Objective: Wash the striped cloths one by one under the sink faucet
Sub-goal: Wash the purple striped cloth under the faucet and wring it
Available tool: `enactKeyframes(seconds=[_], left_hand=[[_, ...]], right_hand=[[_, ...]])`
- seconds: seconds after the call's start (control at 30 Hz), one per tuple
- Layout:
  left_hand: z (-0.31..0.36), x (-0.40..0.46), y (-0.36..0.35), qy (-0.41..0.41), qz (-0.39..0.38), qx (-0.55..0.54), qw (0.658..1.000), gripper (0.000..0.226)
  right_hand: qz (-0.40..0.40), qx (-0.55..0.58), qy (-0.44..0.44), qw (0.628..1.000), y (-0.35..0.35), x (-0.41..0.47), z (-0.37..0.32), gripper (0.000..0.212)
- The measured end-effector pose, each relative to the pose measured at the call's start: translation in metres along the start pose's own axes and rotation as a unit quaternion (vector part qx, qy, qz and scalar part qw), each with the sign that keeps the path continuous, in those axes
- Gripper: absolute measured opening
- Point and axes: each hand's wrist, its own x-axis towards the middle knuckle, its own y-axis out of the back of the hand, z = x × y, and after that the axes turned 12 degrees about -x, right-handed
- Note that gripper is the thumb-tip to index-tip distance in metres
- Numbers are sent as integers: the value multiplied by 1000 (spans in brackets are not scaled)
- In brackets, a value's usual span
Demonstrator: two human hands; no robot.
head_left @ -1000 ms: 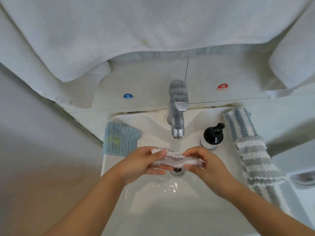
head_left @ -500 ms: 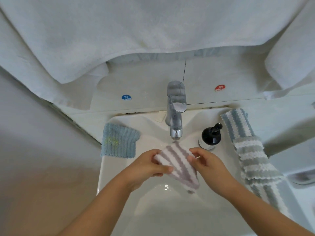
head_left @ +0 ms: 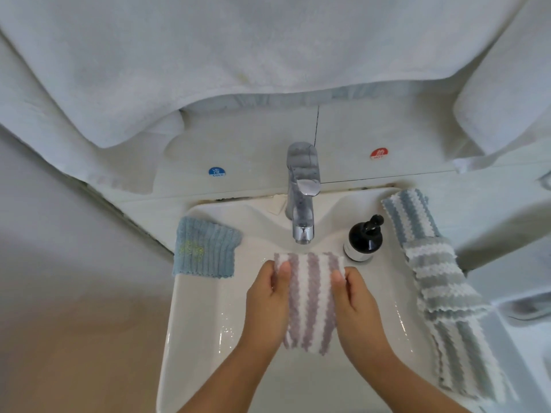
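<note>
Towels (head_left: pixel 238 55), white, hang across the top of the view above the sink (head_left: pixel 190 323). Striped cloths (head_left: pixel 441 281) in blue, grey and white lie along the sink's right rim; a blue ribbed cloth (head_left: pixel 204 251) rests on the left rim. Purple-and-white striped cloth (head_left: pixel 310 302) is held spread over the basin, just below the faucet (head_left: pixel 302 198). Left hand (head_left: pixel 268 299) and right hand (head_left: pixel 354 302) pinch its side edges, thumbs on top. Black pump bottle (head_left: pixel 363 238) stands right of the faucet.
</note>
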Motion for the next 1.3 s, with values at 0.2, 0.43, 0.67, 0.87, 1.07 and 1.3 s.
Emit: enactKeyframes(seconds=[0.2,0.43,0.67,0.87,1.07,1.3], left_hand=[[-4,1,0,-120,-17,192,974,45],[6,-20,-41,51,-80,-136,986,31],[0,-37,-95,204,-346,-150,903,23],[-24,-39,-130,229,-446,-95,860,59],[-45,-43,-161,277,-316,-85,903,21],[-64,-33,-160,117,-248,60,960,31]], right_hand=[[39,35,-46,998,7,-3,4,18],[43,156,-110,981,47,-15,3,22],[128,99,-91,983,144,-22,34,19],[40,16,-106,993,215,-27,73,16],[73,-5,-149,986,209,-11,108,26],[139,-196,-78,968,197,-6,126,32]])
